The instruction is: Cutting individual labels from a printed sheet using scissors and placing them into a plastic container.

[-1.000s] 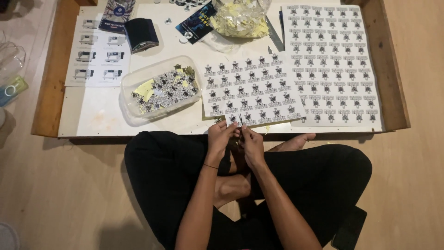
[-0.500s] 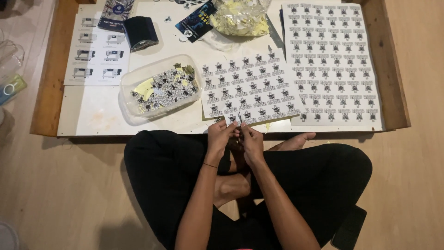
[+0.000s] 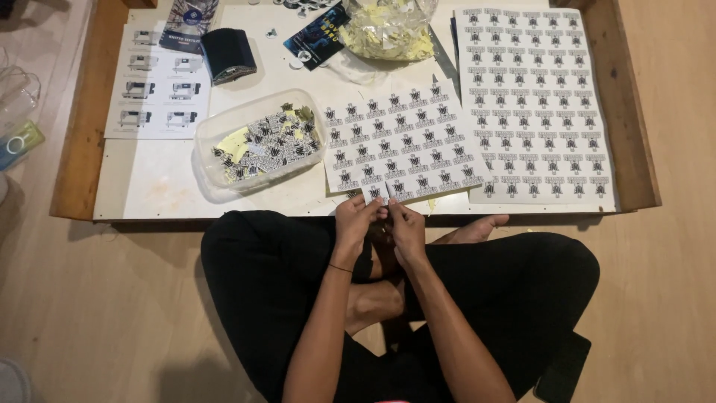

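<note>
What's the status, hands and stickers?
Both hands, left hand and right hand, pinching a small sticker piece. Sticker sheet flat on table. Nothing blocking.

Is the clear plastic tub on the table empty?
No, the clear plastic tub holds a heap of small cut black-and-white stickers and yellowish paper scraps.

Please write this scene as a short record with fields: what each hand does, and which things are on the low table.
left hand: pinches the near edge of the smaller sticker sheet
right hand: close beside the left, fingers on the same edge
larger sticker sheet: flat, on the right of the table
clear tub: left of the smaller sheet, holds cut stickers and yellow scraps
clear bag: far side, full of yellow scraps
low table: white top, wooden rim
</note>
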